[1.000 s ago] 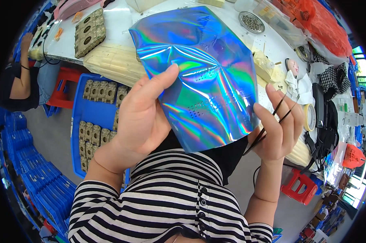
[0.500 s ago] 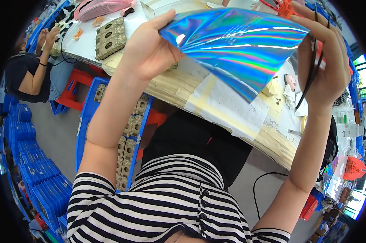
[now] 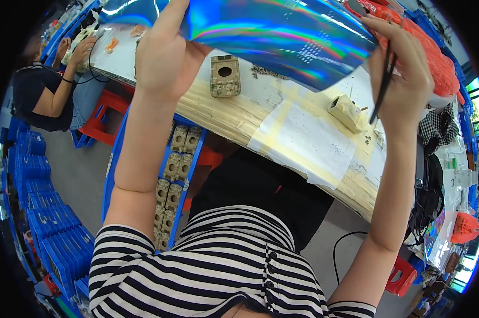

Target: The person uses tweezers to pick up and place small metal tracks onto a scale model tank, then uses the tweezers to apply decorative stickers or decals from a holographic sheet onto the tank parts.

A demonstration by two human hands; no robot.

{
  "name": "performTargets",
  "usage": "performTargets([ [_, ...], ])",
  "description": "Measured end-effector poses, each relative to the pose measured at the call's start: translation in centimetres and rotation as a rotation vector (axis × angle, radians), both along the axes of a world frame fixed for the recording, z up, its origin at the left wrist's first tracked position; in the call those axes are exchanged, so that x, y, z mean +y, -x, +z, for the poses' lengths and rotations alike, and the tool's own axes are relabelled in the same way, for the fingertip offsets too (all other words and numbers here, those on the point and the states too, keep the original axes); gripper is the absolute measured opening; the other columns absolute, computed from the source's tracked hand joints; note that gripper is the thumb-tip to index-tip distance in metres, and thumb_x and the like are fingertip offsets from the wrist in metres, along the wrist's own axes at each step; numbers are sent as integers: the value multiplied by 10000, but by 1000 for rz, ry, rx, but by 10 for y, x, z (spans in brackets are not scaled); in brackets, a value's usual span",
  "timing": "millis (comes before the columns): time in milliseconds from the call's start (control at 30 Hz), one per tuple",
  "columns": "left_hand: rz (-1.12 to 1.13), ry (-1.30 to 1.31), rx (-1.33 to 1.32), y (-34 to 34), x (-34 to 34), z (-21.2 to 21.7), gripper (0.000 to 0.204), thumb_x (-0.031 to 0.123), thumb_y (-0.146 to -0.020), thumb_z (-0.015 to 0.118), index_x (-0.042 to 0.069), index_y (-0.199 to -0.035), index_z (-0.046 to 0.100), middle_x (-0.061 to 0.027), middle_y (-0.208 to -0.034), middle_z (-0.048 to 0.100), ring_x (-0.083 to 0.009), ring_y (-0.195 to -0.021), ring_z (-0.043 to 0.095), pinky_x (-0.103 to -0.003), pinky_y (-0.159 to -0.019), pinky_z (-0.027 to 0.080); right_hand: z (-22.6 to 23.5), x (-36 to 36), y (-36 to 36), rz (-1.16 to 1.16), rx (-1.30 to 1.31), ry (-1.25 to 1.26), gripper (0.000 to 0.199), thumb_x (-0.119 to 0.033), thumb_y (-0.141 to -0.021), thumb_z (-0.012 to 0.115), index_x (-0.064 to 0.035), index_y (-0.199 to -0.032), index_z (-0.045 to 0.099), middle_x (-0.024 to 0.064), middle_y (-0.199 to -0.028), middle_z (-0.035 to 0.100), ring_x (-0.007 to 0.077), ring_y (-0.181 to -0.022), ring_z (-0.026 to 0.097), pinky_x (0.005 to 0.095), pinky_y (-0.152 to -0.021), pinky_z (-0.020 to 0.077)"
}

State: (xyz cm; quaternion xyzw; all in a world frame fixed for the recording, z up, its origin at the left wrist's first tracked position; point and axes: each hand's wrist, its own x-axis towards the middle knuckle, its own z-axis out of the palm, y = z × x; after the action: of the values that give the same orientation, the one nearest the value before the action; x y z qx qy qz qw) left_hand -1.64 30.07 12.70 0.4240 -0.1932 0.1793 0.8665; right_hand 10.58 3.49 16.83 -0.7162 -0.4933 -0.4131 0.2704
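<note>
A shiny blue holographic sheet (image 3: 271, 40) is stretched between my two hands above the table, its far edge cut off by the top of the view. My left hand (image 3: 165, 61) is closed on the sheet's near left part. The fingertips of my right hand (image 3: 406, 79) pinch its right corner. Dark slim tweezers (image 3: 384, 87) also sit in my right hand, pointing down along the palm. Below the sheet, a camouflage-patterned plastic part with a round hole (image 3: 225, 87) stands on the table. A small pale box (image 3: 346, 112) lies near my right hand.
White paper (image 3: 303, 146) is taped to the table's near edge. A blue bin (image 3: 187, 192) of similar camouflage parts stands below left. Stacked blue trays (image 3: 64, 249), a red stool (image 3: 104, 111) and a person (image 3: 40, 98) are at left. A red plastic bag (image 3: 428, 61) lies far right.
The sheet has moved up and left and shows a wider spread. My left hand has moved left and my right hand slightly left. The single camouflage part has come into sight.
</note>
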Motion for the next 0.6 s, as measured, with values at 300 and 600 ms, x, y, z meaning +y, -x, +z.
performTargets([
  [300, 263, 213, 377, 29, -72, -71, 466, 413, -1058, 315, 73, -1338, 465, -68, -1259, 590, -213, -1143, 586, -398, -954, 487, -69, -1, 27, 423, 1540, -606, 221, -240, -954, 593, -63, -1051, 501, 166, -1299, 566, 212, -1024, 617, 384, -844, 518],
  [600, 192, 252, 456, 34, -108, -75, 328, 283, -1043, 435, 75, -1293, 484, -73, -1188, 613, -204, -1076, 629, -409, -914, 529, -93, -18, 64, 282, 1283, -496, 309, 38, -867, 651, -46, -1045, 412, 248, -1346, 489, 97, -883, 624, 219, -712, 533],
])
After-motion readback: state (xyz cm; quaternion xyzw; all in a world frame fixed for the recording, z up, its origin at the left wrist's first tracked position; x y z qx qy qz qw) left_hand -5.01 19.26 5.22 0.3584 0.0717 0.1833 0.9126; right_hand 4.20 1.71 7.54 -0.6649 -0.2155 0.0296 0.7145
